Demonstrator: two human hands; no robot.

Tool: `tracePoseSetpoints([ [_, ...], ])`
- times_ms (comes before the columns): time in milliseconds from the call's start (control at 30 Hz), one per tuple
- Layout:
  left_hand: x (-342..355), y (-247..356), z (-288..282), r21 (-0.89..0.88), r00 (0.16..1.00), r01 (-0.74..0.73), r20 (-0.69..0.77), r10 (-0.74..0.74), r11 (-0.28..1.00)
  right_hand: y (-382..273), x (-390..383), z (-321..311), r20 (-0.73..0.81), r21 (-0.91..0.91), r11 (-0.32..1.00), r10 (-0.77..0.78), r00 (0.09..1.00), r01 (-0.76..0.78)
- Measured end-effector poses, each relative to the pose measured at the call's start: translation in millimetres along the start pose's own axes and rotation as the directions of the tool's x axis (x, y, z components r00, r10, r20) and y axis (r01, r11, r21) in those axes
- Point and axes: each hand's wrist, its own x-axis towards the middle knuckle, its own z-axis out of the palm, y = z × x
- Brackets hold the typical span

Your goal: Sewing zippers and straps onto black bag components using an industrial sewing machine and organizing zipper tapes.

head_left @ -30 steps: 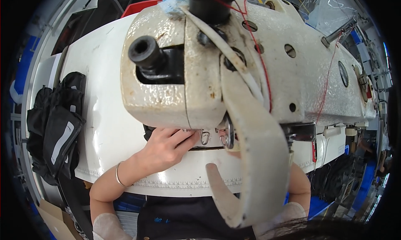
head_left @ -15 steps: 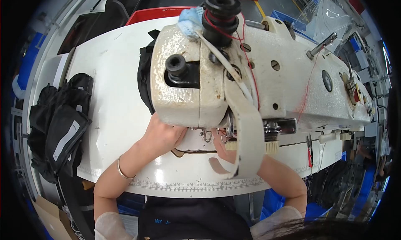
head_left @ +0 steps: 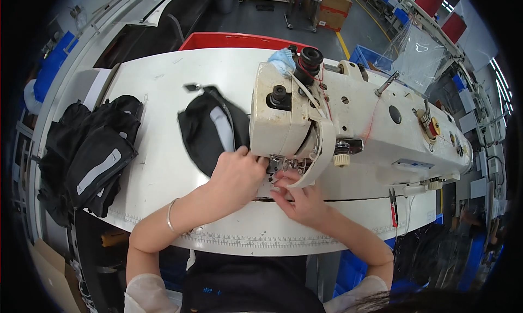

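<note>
Work looks under way, with one pouch out by the machine; how much sewing is done cannot be told. Nearest, the right hand (head_left: 302,203) brings thumb and fingertips close below the needle area; any pinch is unclear. Just beyond, the left hand (head_left: 237,178) curls its fingers by the pouch's near edge, grip hidden. Leftward lies a pile (head_left: 98,156) of black pouches, perhaps waiting or finished. Farther, the black pouch (head_left: 202,141) lies between pile and sewing machine (head_left: 274,132).

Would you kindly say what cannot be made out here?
Head view:
Black pouch: right edge hidden behind the sewing machine.
Under the left hand: hidden by that hand.
Whether the right hand pinches anything: too small.
Lower-left cardboard box: cut off by the dark rim.
</note>
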Motion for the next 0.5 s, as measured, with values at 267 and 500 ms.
tracePoseSetpoints([
  [267,-61,-17,-3,-0.505,0.971,-0.122,0.118,0.209,0.854,-28,-5,-30,0.669,0.375,0.463,0.464,0.58,-0.803],
  [500,-121,-56,-4,-0.6,0.98,-0.07,0.109,0.168,0.797,-26,-31,-46,0.498,0.112,0.684,0.589,0.636,-0.721],
])
